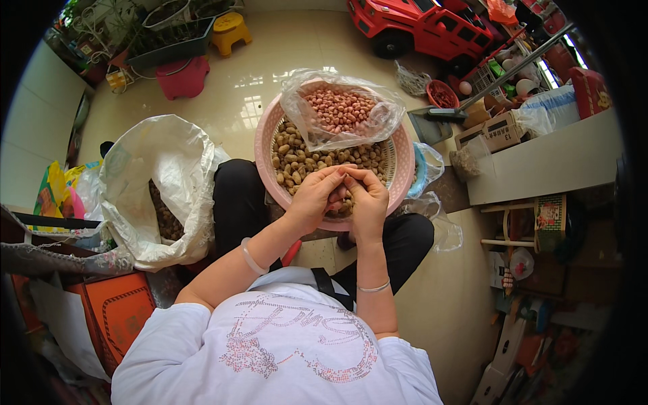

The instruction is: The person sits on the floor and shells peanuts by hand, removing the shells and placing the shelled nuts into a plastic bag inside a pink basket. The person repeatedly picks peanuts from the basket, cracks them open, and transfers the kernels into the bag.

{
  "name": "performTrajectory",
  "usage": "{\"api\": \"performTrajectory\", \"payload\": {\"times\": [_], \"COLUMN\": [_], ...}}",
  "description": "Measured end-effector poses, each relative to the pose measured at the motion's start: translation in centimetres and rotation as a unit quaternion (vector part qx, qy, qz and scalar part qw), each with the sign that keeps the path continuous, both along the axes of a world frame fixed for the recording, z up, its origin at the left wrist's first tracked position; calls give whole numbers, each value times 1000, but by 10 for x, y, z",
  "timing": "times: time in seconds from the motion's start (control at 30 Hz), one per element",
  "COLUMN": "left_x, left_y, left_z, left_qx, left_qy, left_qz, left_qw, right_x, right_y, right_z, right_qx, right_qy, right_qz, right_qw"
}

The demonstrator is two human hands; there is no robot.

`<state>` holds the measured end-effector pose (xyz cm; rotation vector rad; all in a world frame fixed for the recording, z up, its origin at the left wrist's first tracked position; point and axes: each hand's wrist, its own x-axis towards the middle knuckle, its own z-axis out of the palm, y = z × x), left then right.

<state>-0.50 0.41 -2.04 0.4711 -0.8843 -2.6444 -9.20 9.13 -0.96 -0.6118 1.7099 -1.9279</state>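
Note:
Both my hands meet over the front part of a pink plastic basket of unshelled peanuts. My left hand has its thumb and fingertips pinched together against those of my right hand. A small pale thing, probably a peanut, shows between the fingertips; the fingers mostly hide it. Just beyond my hands, a clear plastic bag lies open on the far side of the basket, holding shelled pink-skinned peanuts. To the left stands an open white woven sack with more unshelled peanuts inside.
Right of the basket are a blue bag-lined container and a clear plastic bag. Farther right stand a dustpan, a small red basket and a cardboard box. Beyond are a red toy car, a pink stool and a yellow stool.

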Motion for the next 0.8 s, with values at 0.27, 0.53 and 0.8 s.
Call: {"api": "performTrajectory", "payload": {"times": [0.27, 0.53, 0.8], "left_x": [3, 5, 3], "left_y": [-7, -11, -12], "left_z": [3, -12, -13], "left_qx": [92, 124, 127], "left_qy": [54, 50, 45], "left_qz": [-26, -17, -4], "left_qw": [994, 991, 991], "right_x": [-13, -7, -6], "right_y": [6, 9, 12], "right_z": [-1, 15, 31], "right_qx": [-107, -27, 11], "right_qy": [-214, 119, 259], "right_qz": [93, 37, 89], "right_qw": [966, 992, 962]}}
